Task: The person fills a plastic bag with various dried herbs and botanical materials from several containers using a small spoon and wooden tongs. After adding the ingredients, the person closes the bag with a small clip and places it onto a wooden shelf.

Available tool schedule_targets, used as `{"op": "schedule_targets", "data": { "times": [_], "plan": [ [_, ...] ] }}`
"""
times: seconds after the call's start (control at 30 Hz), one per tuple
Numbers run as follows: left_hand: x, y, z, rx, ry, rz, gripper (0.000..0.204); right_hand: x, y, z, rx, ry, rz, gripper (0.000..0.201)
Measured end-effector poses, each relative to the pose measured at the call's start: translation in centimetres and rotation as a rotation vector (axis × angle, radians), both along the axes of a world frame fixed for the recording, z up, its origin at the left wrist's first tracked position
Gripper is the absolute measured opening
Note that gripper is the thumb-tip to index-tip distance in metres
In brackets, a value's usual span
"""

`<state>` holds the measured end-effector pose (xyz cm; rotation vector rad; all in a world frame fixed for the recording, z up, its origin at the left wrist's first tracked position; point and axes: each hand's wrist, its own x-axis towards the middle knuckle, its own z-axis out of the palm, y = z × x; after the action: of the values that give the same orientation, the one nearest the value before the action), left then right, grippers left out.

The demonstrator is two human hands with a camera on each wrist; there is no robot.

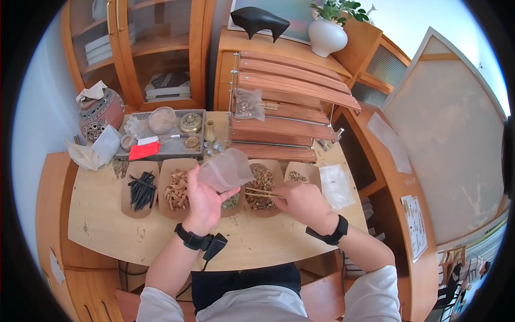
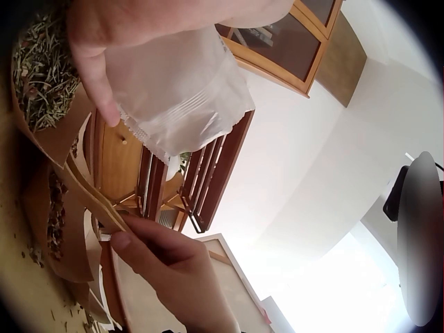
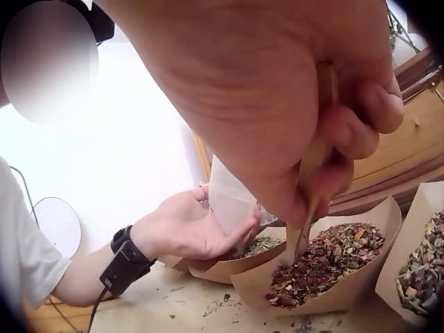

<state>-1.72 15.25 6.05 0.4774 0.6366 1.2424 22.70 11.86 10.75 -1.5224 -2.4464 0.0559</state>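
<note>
Step in hand, as judged: collection of mixed herbs [image 3: 340,253] for filling the pouch [image 1: 226,167]; the right hand [image 1: 306,206] grips wooden tongs [image 1: 264,194] in a narrow hold, with fingers curled around them and the tips down at the herbs; whether the tips hold any material cannot be told; the left hand [image 1: 204,203] holds the pouch palm up, between thumb and fingers; the pouch is at 10 o'clock from the paper tray [image 1: 263,213] of mixed herbs; the next move calls for a firm squeeze on the tongs, a level lift toward 10 o'clock, and a steady, wide pouch mouth to limit spillage.
</note>
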Motion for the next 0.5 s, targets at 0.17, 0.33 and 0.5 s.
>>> {"op": "schedule_targets", "data": {
  "times": [0.17,0.33,0.5],
  "plan": [
    [-0.1,0.1,0.0,-0.002,-0.006,0.005,0.072,1.3,0.5,0.1,-0.023,-0.078,-0.142,0.019],
    [0.0,0.0,0.1,0.001,-0.017,0.012,0.070,3.2,1.3,1.3,-0.177,0.079,-0.273,0.024],
    [-0.1,0.0,0.2,-0.003,0.008,-0.006,0.072,5.1,3.1,0.9,-0.348,0.099,-0.419,0.028]
  ]
}}
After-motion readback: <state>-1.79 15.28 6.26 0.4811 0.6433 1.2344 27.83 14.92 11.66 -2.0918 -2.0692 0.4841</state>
